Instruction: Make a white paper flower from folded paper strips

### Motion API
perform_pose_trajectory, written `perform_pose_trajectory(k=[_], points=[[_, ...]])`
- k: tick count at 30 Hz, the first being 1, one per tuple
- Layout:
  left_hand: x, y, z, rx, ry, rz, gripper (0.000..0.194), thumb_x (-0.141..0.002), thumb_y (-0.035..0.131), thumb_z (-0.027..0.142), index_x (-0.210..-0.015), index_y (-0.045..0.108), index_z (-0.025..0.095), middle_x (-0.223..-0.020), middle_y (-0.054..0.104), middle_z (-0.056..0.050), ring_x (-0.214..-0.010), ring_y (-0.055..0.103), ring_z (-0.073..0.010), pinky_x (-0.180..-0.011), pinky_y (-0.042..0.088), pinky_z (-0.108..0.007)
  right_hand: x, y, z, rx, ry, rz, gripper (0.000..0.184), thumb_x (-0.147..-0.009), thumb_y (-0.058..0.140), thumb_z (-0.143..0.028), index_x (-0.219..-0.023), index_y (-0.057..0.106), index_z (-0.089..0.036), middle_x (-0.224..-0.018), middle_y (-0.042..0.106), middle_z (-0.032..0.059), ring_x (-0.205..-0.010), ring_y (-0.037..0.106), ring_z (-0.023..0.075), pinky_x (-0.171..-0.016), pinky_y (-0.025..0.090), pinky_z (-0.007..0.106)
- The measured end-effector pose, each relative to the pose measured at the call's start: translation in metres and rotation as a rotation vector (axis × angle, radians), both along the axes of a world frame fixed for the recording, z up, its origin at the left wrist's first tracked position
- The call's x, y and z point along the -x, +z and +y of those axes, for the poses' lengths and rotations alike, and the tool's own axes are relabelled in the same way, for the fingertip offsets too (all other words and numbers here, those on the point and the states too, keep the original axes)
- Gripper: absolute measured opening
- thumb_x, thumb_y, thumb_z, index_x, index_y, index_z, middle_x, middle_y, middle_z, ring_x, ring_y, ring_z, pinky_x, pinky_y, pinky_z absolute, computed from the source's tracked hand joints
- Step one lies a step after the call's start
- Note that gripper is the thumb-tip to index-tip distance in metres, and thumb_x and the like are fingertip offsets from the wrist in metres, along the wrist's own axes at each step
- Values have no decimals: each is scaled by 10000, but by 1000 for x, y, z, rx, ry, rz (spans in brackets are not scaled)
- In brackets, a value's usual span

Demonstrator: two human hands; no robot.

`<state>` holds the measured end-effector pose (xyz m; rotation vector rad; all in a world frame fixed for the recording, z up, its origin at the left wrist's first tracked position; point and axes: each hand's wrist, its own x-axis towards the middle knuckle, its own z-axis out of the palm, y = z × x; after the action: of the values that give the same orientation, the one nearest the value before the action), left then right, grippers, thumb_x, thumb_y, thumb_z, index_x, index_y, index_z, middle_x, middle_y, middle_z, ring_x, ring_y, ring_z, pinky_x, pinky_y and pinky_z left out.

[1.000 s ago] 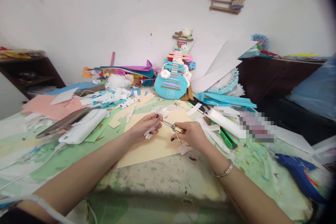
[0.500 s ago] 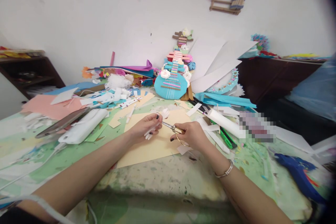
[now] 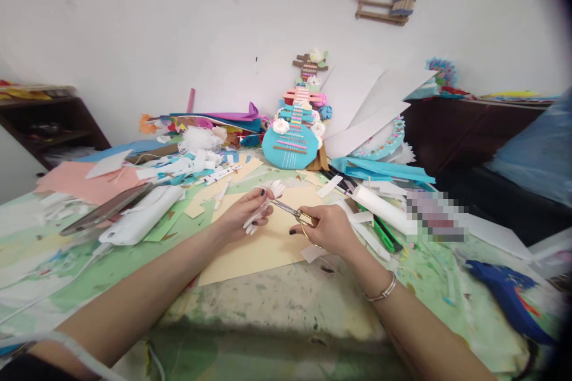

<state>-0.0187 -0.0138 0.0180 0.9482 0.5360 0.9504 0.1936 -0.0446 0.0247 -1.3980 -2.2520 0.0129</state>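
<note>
The white piece was in our left hand, pinched between thumb and fingers, its narrow ends poking out below them. Its long axis seemed to slant from those ends, nearer us, up and away to our right; the fingers hid its middle. Our right hand was clamped on the gold handles of the scissors, whose blades pointed left and slightly away, tips at our left fingertips. We couldn't tell whether the blades were parted.

Just now, both hands had shifted slightly left, and a bit more blade showed between them. The tips stayed by the pinch, so the white piece was within the scissors' reach; we saw no fresh cut.

Under our hands lay the cream sheet. Beyond them stood the blue paper instrument. Right of our right hand were the white roll and green cutter.
</note>
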Motion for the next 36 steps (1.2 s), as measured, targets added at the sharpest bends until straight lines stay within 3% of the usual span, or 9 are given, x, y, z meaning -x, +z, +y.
perform_pose_trajectory(k=[4,6,9,14,36], points=[[1,3,0,46,-28,-66,349,-809,535,283,-1152,489,238,-770,486,-31,-587,476,-94,-407,346,-155,1,-2,0,13,-11,-24,429,-723,526,-611,-644,583,-193,-504,503,-26,-485,380,84,-500,183,223],[2,4,0,69,-42,-105,409,-803,501,236,-1207,438,240,-905,533,-71,-621,506,-112,-441,380,-189,1,-2,0,20,-24,-28,433,-728,519,-612,-640,580,-192,-503,505,-24,-486,386,85,-501,183,225],[2,3,2,75,14,-111,470,-741,472,100,-1196,421,208,-1041,549,-112,-621,517,-106,-504,412,-222,1,-2,0,12,-39,-37,433,-747,500,-602,-635,573,-190,-505,508,-22,-486,393,85,-501,184,225],[1,1,3,24,82,-75,605,-614,458,-39,-1165,422,209,-1073,558,-102,-621,524,-90,-555,415,-239,0,2,0,1,-51,-68,422,-761,481,-601,-684,592,-201,-542,544,-17,-505,433,89,-505,185,226],[0,-2,1,24,33,-73,557,-588,467,-47,-1093,454,190,-1005,577,-81,-539,484,-73,-531,387,-253,6,-5,-2,-101,-98,-225,353,-753,535,-568,-932,608,-272,-709,632,-4,-645,558,128,-496,152,246]])
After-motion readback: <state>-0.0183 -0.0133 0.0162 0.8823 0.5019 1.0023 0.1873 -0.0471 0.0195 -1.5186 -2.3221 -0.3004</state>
